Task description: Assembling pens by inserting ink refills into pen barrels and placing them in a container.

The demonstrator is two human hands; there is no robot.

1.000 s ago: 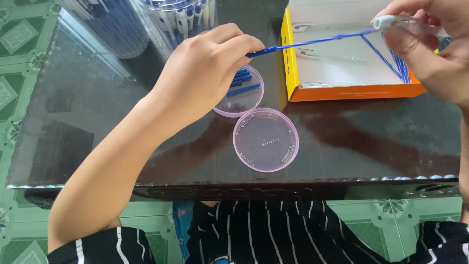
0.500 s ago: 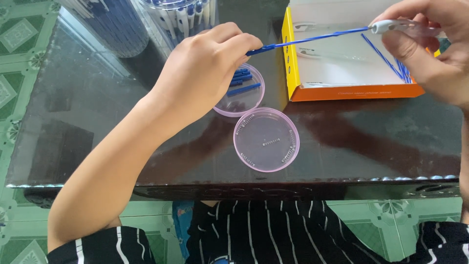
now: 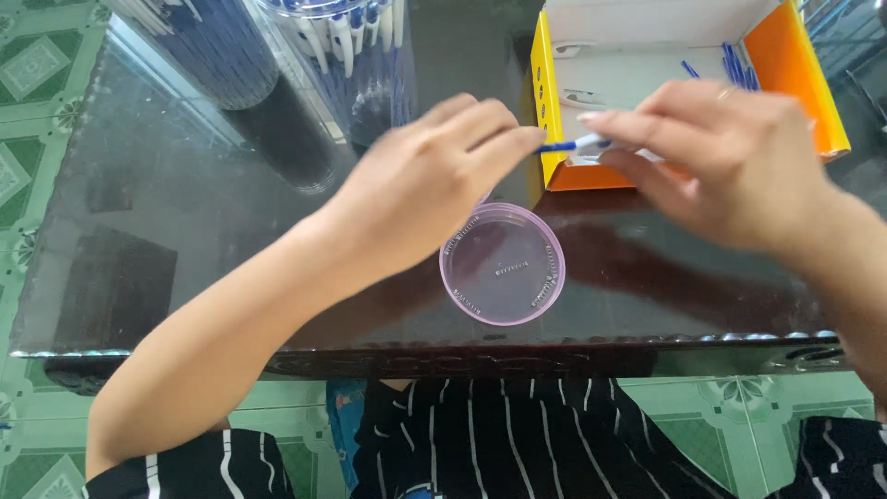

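While both hands meet above the pink lid (image 3: 502,264) | blue refill (image 3: 557,146) pinched between left hand (image 3: 427,185) fingers and right hand (image 3: 711,157) fingers

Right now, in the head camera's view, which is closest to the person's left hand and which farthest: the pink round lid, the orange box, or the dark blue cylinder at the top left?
From the left hand:
1. Pink round lid, just below it.
2. Orange box, to its right.
3. Dark blue cylinder, far upper left.

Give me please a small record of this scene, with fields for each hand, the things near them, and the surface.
left hand: pinches the blue end of a thin blue refill
right hand: holds the white piece on the refill's other end
below the hands: round pink lid, flat on the table
behind the hands: orange and yellow box, open, blue refills inside
surface: dark glass table
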